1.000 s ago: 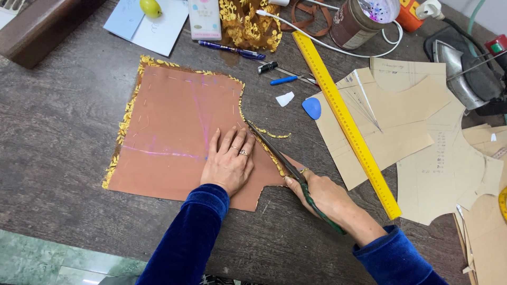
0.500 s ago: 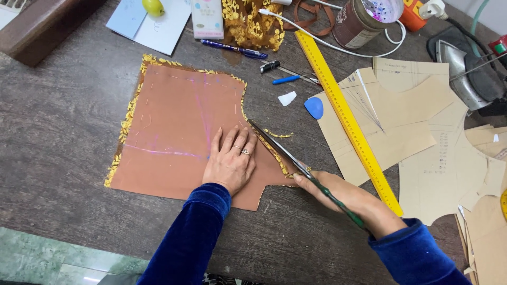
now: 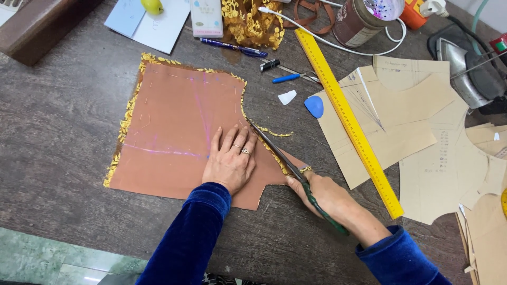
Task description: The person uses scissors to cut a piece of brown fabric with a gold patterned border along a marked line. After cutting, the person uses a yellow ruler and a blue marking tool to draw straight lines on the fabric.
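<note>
Your brown fabric panel lies flat left of the yellow ruler. Left hand presses it, fingers spread; right hand clamps the scissors. Loosen pressure and the gold-trimmed edge could shift, spoiling the cut.

Two arms in dark blue soft sleeves, coming in from the near edge. Left hand lying flat, palm down, fingers spread a little and pointing to the far side, thumb out to the left. Rings on two fingers. Left wrist straight, sleeve down to the wrist. Right hand to the right of the left one and a bit nearer, closed tight in a grip, knuckles up, thumb toward the far left. Right forearm slanting in from the near right corner. Hands close together, not touching.
</note>
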